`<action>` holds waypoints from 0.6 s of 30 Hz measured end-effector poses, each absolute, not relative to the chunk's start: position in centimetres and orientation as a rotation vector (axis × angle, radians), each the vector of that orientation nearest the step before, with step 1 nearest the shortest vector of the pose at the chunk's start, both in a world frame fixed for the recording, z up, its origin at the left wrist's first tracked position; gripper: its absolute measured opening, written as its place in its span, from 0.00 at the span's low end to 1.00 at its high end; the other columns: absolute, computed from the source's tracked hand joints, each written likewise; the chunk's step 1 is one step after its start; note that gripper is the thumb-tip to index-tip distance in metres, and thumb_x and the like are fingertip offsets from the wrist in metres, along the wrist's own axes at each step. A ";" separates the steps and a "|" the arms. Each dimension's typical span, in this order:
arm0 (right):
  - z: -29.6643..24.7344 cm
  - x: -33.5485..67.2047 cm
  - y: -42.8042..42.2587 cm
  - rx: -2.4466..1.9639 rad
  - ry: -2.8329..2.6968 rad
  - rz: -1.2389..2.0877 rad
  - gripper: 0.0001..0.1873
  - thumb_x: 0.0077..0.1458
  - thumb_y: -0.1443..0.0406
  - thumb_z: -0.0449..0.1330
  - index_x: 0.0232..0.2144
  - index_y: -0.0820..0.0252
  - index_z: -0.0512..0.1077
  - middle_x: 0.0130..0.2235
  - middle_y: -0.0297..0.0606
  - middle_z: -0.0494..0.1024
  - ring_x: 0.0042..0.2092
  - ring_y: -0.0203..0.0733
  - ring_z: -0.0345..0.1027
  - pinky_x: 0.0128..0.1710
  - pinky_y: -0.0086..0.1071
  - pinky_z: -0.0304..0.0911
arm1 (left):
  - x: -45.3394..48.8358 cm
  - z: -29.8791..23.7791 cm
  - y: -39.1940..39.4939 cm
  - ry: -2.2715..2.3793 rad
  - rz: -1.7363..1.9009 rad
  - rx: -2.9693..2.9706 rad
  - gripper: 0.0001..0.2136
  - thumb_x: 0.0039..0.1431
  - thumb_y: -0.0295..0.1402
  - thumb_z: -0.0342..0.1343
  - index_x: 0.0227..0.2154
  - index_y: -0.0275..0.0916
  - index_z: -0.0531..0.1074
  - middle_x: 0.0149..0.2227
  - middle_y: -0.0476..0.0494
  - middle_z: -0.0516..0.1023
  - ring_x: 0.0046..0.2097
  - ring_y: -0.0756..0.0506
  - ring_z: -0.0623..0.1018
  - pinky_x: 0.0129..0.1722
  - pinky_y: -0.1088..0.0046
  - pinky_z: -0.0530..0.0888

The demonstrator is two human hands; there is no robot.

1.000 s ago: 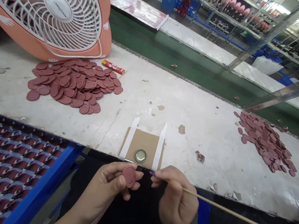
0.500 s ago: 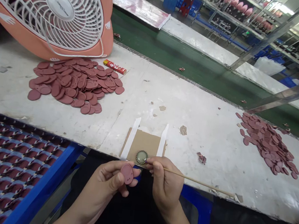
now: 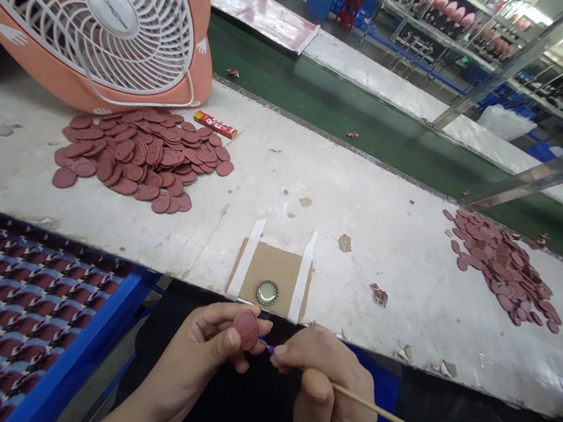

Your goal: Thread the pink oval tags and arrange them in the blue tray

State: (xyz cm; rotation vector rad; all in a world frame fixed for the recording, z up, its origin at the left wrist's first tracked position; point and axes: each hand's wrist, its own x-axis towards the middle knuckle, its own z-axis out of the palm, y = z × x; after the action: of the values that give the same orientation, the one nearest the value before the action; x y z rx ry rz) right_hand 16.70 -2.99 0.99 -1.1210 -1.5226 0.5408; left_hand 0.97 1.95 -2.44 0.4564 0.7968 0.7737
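Nearest my view, the left hand [image 3: 205, 340] has its grip pinched on an oval piece [image 3: 245, 330], reddish and flat, held up just in front of the counter [image 3: 275, 177] with its broad face showing. My right hand [image 3: 336, 384] has its grip wrapped around a slender stick [image 3: 390, 418], whose purple tip [image 3: 271, 349] points at the piece's lower right edge; I can't tell whether it touches. To work this well, I'd pinch the piece by its rim so the small marks on its face are clear of my fingers, brace one hand lightly against the other, and bring the tip in gently, since a thin piece would likely tilt under a hard push. Just beyond, the bottle cap [image 3: 267, 293] rests on the cardboard [image 3: 278, 264] between two white strips [image 3: 245, 261]; I'd watch my knuckles there, as a knock could tip it. Farther out lie the left pile [image 3: 141, 156] and right pile [image 3: 507, 268] of similar pieces, then the fan [image 3: 112, 8] and the green belt [image 3: 323, 98].
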 end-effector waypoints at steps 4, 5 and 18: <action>1.1 16.5 -2.7 -1.138 -1.549 0.533 0.16 0.76 0.60 0.47 0.40 0.61 0.71 0.31 0.36 0.75 0.31 0.35 0.71 0.31 0.27 0.66 | 1.2 -1.7 1.9 0.840 0.774 0.443 0.14 0.41 0.43 0.74 0.32 0.44 0.85 0.30 0.44 0.87 0.22 0.53 0.74 0.26 0.80 0.74; 1.0 16.5 -2.7 -1.140 -1.556 0.534 0.17 0.76 0.60 0.47 0.40 0.61 0.71 0.31 0.35 0.75 0.31 0.35 0.70 0.31 0.27 0.66 | 1.2 -1.5 1.9 0.854 0.777 0.441 0.14 0.41 0.43 0.74 0.32 0.44 0.85 0.30 0.44 0.87 0.22 0.53 0.74 0.26 0.79 0.74; -1.1 17.0 -2.4 -1.204 -1.372 0.542 0.16 0.75 0.61 0.47 0.41 0.58 0.73 0.31 0.34 0.74 0.29 0.35 0.69 0.29 0.28 0.66 | 0.8 -2.8 1.9 0.825 0.769 0.447 0.14 0.43 0.42 0.73 0.34 0.44 0.85 0.32 0.41 0.87 0.30 0.48 0.82 0.26 0.81 0.75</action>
State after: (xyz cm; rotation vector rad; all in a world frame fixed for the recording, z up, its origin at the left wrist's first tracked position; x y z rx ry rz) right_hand 17.00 -2.39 -1.14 -1.2037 -1.3717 0.5419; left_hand 0.77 1.87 -2.82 0.4475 0.8245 0.7690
